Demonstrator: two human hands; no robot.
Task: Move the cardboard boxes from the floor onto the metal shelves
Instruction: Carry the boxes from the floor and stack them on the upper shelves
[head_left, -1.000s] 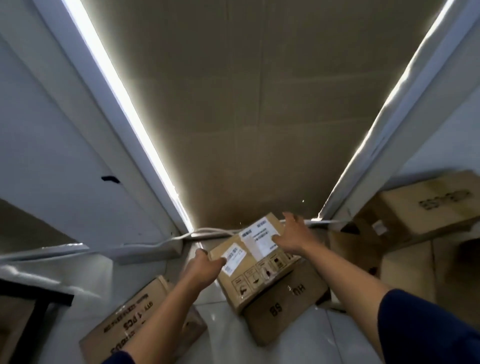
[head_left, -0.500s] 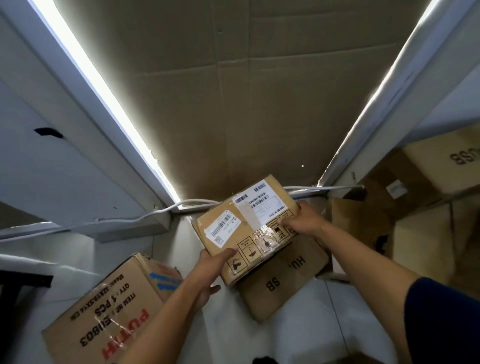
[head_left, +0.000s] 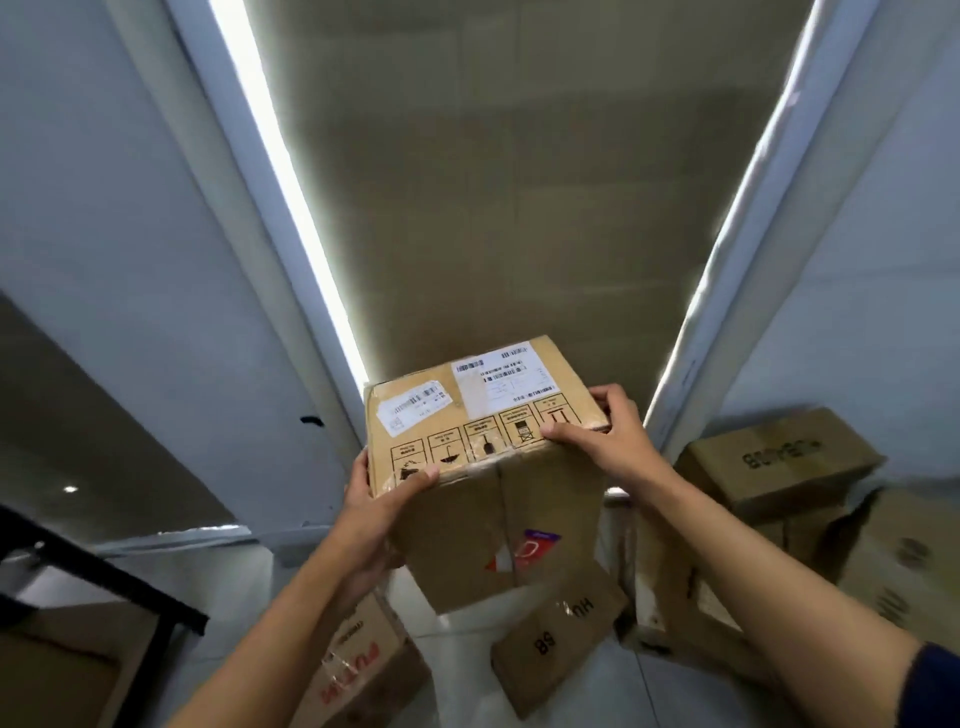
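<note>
I hold a brown cardboard box (head_left: 488, 467) with white shipping labels and printed handling symbols, raised off the floor in front of me. My left hand (head_left: 376, 512) grips its lower left corner, thumb on the printed face. My right hand (head_left: 605, 434) grips the upper right corner, fingers curled over the edge. Below it a flat box marked "HU SB" (head_left: 556, 644) lies on the pale floor. Another box with red lettering (head_left: 358, 670) lies to the lower left.
More cardboard boxes (head_left: 779, 462) are piled at the right. A large cardboard sheet (head_left: 519, 182) covers the wall ahead between two pale frames, with a bright strip of light (head_left: 291, 182) on the left. A black metal frame (head_left: 104, 577) stands at lower left.
The box has come up from the floor pile and closer to me, turning so its bottom seam faces me. Both hands have shifted to its corners.
</note>
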